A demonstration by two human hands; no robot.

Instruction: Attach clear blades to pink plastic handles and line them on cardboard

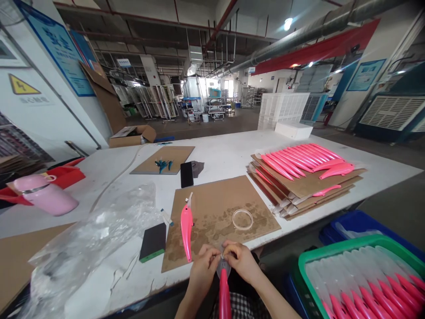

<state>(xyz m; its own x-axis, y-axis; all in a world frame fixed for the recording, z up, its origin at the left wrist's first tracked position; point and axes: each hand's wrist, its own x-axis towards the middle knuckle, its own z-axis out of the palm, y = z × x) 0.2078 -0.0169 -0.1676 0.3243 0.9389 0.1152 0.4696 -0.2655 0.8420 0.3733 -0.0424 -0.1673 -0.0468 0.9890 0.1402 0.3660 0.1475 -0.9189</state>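
Observation:
My left hand point(202, 268) and my right hand point(242, 263) meet at the table's front edge. Both pinch the far end of a pink fishing lure point(224, 294), at its clear lip point(223, 269); whatever tiny part lies between the fingertips is too small to make out. The lure's pink body points down toward my lap. Just beyond my hands is a stained cardboard sheet point(212, 204). On its left side lies another pink lure point(186, 228) with a pale piece at its far end, and on its right side a thin pale ring point(242, 219).
Stacked cardboard point(285, 184) bears rows of pink lures point(302, 157) at right. A green basket point(335, 250) of clear-lipped lures stands low right. Leftward are a black-and-green block point(152, 243), plastic film point(113, 230), a phone point(187, 174), small teal-handled tools point(163, 165) and a pink bottle point(46, 195).

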